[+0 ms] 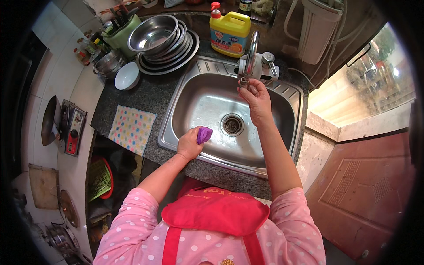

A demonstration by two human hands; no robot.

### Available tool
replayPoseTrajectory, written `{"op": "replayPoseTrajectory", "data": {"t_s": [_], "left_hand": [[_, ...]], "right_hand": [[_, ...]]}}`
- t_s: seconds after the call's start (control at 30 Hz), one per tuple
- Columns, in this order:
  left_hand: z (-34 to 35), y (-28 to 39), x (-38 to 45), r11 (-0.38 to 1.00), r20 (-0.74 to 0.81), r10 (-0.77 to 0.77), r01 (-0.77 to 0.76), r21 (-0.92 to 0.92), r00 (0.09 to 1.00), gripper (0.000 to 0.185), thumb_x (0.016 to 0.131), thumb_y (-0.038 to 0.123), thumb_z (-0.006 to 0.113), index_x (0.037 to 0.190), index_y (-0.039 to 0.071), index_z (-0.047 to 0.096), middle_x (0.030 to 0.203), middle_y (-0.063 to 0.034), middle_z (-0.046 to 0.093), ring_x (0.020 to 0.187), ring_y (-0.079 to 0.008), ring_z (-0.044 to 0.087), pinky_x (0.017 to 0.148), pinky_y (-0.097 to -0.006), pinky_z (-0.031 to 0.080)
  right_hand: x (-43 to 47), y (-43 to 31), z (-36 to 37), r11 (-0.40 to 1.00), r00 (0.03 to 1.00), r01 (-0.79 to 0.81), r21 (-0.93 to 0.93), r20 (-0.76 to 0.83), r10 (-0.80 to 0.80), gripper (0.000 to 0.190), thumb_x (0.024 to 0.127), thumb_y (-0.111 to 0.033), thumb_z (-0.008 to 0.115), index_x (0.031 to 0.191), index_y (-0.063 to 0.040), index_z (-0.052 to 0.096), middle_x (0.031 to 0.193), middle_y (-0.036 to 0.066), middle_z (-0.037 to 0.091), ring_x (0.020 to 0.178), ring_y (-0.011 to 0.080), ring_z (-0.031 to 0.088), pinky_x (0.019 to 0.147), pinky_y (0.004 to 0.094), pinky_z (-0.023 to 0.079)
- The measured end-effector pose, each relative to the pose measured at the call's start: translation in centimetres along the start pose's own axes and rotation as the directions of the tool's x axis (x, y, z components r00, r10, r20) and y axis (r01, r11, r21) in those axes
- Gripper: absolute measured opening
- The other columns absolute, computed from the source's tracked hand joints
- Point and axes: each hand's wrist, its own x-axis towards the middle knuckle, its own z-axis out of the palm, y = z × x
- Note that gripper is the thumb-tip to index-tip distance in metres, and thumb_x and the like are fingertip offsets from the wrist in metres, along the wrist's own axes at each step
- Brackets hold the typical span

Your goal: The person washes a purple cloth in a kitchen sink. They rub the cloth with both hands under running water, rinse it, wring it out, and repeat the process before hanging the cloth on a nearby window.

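My left hand [190, 143] is closed around a bunched purple cloth [204, 135] at the front left rim of a stainless steel sink [202, 99]. Up at the back, the fingers of my right hand [257, 102] grip the spout end of a chrome faucet [253, 56]. The faucet's lever handle [269, 59] stands just to the right of the spout. Wet spots show on the basin floor around the drain [232, 125]. A polka-dot cloth [132, 129] lies flat on the dark stone counter left of the sink.
A stack of steel bowls [154, 34] and a white bowl [127, 76] stand left of the sink. Behind it is a yellow detergent jug [230, 31] with a red pump. A water filter housing [318, 29] hangs at the back right. Farther left sits a portable gas stove [72, 127].
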Motion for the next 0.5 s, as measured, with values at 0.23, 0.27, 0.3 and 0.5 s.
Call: {"op": "replayPoseTrajectory", "data": {"t_s": [0.23, 0.27, 0.3, 0.5], "left_hand": [[0.1, -0.1, -0.2, 0.999, -0.009, -0.031, 0.031, 0.04, 0.999, 0.046, 0.071, 0.017, 0.067, 0.114, 0.009, 0.052, 0.102, -0.0146, 0.061, 0.092, -0.0333, 0.06, 0.079, -0.041, 0.05], [0.1, -0.2, -0.1, 0.999, -0.008, -0.03, 0.03, 0.043, 1.0, 0.046, 0.071, 0.017, 0.067, 0.114, 0.009, 0.052, 0.102, -0.0146, 0.061, 0.092, -0.0334, 0.06, 0.079, -0.0411, 0.05], [0.2, -0.2, -0.1, 0.999, -0.002, -0.029, 0.029, 0.042, 1.0, 0.046, 0.071, 0.017, 0.067, 0.114, 0.009, 0.052, 0.103, -0.0146, 0.06, 0.092, -0.0334, 0.06, 0.079, -0.0411, 0.049], [0.2, 0.0, -0.1, 0.998, 0.008, -0.05, 0.05, 0.026, 0.999, 0.045, 0.071, 0.016, 0.067, 0.112, 0.007, 0.053, 0.103, -0.0144, 0.061, 0.094, -0.033, 0.059, 0.081, -0.0408, 0.049]], "right_hand": [[0.3, -0.1, 0.5, 0.987, 0.987, 0.158, -0.022, -0.023, -0.158, 0.043, 0.079, 0.004, 0.065, 0.119, 0.005, 0.05, 0.11, 0.011, 0.06, 0.098, 0.0158, 0.059, 0.085, 0.0269, 0.049], [0.5, 0.0, 0.5, 0.983, 0.983, 0.18, -0.03, -0.021, -0.18, 0.042, 0.079, 0.004, 0.065, 0.119, 0.005, 0.05, 0.109, 0.011, 0.06, 0.097, 0.0158, 0.059, 0.084, 0.0271, 0.049], [0.4, 0.1, 0.3, 0.979, 0.979, 0.199, -0.041, -0.024, -0.201, 0.042, 0.08, 0.004, 0.065, 0.119, 0.005, 0.05, 0.109, 0.011, 0.06, 0.096, 0.0158, 0.059, 0.084, 0.0272, 0.05], [0.9, -1.1, -0.1, 0.995, 0.99, 0.096, 0.035, 0.105, -0.099, 0.033, 0.084, -0.001, 0.061, 0.115, 0.003, 0.054, 0.105, 0.01, 0.061, 0.089, 0.0159, 0.06, 0.08, 0.0283, 0.051]]}}
